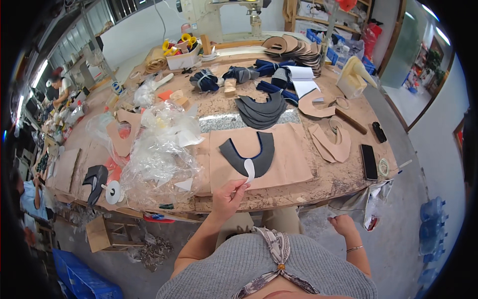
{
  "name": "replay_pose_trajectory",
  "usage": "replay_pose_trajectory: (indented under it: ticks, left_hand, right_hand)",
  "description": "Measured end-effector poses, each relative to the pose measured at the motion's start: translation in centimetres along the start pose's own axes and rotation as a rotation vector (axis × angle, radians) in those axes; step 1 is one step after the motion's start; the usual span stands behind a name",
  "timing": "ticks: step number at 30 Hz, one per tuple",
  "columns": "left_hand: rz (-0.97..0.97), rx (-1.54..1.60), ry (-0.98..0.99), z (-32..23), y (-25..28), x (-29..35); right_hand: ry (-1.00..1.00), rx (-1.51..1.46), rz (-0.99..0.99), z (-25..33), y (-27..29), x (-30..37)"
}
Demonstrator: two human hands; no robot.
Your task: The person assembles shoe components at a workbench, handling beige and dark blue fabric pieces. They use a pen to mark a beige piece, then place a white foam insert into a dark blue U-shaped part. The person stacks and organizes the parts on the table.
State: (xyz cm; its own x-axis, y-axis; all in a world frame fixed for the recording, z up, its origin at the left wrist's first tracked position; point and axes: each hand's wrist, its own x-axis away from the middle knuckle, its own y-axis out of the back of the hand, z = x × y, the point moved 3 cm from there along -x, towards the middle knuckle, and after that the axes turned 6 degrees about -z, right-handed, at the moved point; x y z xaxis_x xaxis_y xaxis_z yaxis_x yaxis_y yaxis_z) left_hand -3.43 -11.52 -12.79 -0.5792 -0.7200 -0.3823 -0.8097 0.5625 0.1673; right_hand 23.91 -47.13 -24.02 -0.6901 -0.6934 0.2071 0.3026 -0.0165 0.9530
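Observation:
My left hand (231, 198) pinches a small curved white piece (250, 170) between thumb and finger. The piece's upper part overlaps the bottom of the curve of a dark grey U-shaped piece (228, 152) with a dark blue inner edge. That U-shape lies flat on a tan sheet (294, 164), its open side away from me. Off the table's front edge, my right hand (343, 225) is closed, and what its fingers hold, if anything, is hidden. Just beyond the sheet lies a fanned stack of dark grey curved pieces (261, 110).
Crumpled clear plastic (164, 144) covers the table's left part, near a white disc (113, 192). Tan U-shaped pieces (332, 144), a wooden bar (351, 122) and a phone (369, 162) lie right. Tied dark blue bundles (205, 80) and a sewing machine (226, 22) are farther back.

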Motion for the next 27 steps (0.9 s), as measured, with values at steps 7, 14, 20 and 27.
replay_pose_trajectory:
  ticks: [7,14,20,27]
  left_hand:
    - [-0.045,-0.260,-0.219,-2.0,0.3,-0.2]
    - [0.070,-0.635,-0.760,-3.5,-1.8,-1.1]
    - [0.111,-0.699,-0.781,-4.6,-1.0,-2.5]
    - [-0.085,0.002,0.279,1.9,-0.2,-5.2]
  right_hand:
    - [0.012,-0.027,-0.051,4.0,3.9,-0.2]
    - [0.181,-1.111,0.056,18.4,9.8,-4.4]
    - [0.323,-1.216,0.226,25.7,11.1,-10.1]
    - [0.379,-1.485,0.098,28.0,8.2,-13.8]
